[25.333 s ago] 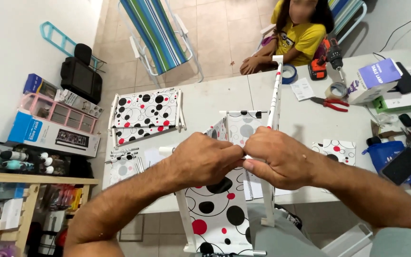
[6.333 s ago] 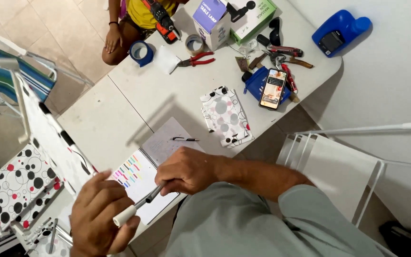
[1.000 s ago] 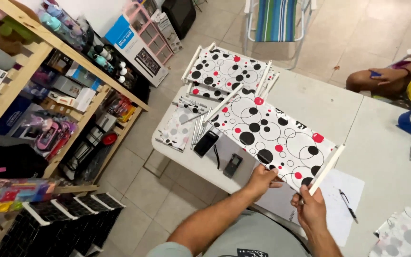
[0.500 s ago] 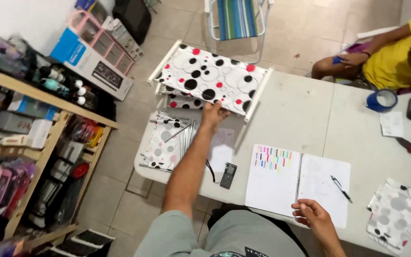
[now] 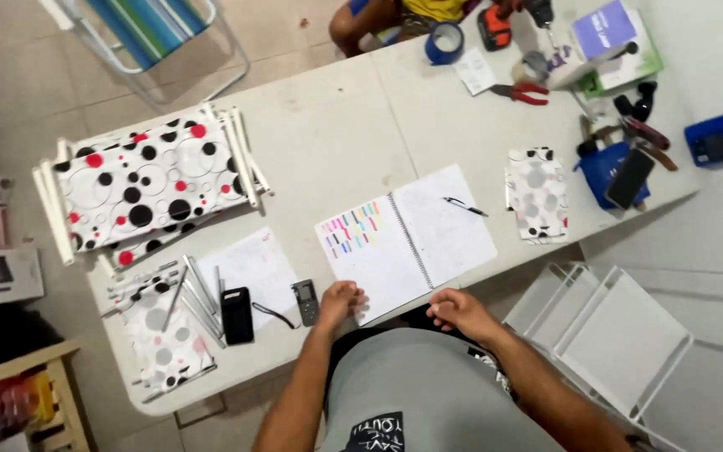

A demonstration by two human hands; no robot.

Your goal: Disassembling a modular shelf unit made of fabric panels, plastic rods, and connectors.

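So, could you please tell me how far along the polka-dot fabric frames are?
Done: one covered polka-dot frame lies assembled. In hand: nothing; left hand and right hand rest at the open notebook. Left: loose white rods and dotted fabric remain unassembled.

Single view only, so no overlap with a second view can be reported. The scene is seen from a head-worn camera, aimed almost straight down from well above the white table (image 5: 353, 125). The open spiral notebook (image 5: 407, 238) is taken as landmark and sits near frame centre. The wearer's torso is cut off at the bottom edge, below the notebook; the left hand (image 5: 338, 301) and right hand (image 5: 455, 310) are seen just under it. Nearly the whole tabletop is covered, with floor visible past the notebook at top left and on the right.
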